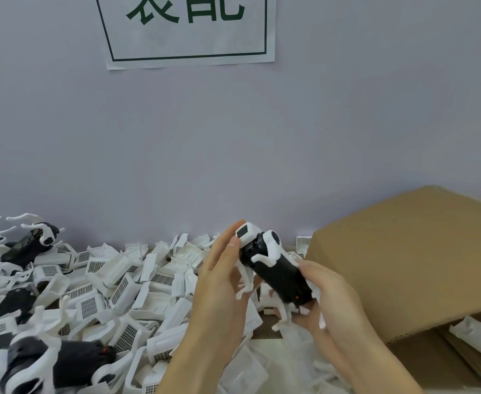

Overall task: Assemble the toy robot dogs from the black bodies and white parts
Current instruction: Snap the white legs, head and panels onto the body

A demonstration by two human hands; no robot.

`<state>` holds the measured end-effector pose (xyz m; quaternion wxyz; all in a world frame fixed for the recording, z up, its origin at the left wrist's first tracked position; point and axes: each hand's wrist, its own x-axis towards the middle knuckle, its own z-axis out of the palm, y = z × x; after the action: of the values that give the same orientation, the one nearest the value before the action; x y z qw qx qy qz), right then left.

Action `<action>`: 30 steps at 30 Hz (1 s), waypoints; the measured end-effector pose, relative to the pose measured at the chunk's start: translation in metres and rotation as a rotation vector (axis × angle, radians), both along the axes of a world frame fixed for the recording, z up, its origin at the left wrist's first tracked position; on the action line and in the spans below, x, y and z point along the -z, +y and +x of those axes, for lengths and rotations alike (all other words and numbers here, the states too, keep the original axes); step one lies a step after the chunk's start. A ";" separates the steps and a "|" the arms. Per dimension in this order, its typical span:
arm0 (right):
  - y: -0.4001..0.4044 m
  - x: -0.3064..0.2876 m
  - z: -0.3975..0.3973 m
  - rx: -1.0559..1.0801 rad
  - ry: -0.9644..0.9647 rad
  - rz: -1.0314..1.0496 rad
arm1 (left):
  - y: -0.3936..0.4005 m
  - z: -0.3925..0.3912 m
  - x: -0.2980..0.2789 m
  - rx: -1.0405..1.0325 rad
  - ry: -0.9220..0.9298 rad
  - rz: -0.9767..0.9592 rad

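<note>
Holding one black-bodied toy robot dog [273,268] with white plastic legs above the tabletop's heap of loose white parts [125,282].

Left hand [222,280] spreads against its head end; right hand [327,297] clasps the tail end. Its body slants up-left. The right palm hides the rear legs; the brown cardboard box [409,257] sits right of it.
</note>
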<state>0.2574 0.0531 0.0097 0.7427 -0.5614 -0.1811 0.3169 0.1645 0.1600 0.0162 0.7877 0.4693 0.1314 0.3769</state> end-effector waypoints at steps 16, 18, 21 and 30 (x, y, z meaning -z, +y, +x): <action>-0.008 -0.001 -0.005 0.416 -0.915 0.086 | 0.011 -0.001 -0.001 -0.060 0.291 -0.036; -0.009 -0.001 -0.008 0.403 -1.062 0.097 | 0.009 -0.001 -0.001 -0.044 0.279 -0.029; -0.009 -0.001 -0.009 0.403 -1.196 0.102 | 0.009 0.000 -0.002 -0.058 0.253 -0.038; -0.006 0.001 -0.007 0.480 -1.166 0.117 | 0.009 -0.001 0.003 -0.045 0.205 0.045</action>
<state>0.2499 0.0470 0.0084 0.6017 -0.6252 -0.4423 -0.2269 0.1637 0.1685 0.0130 0.7507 0.5197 0.2133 0.3476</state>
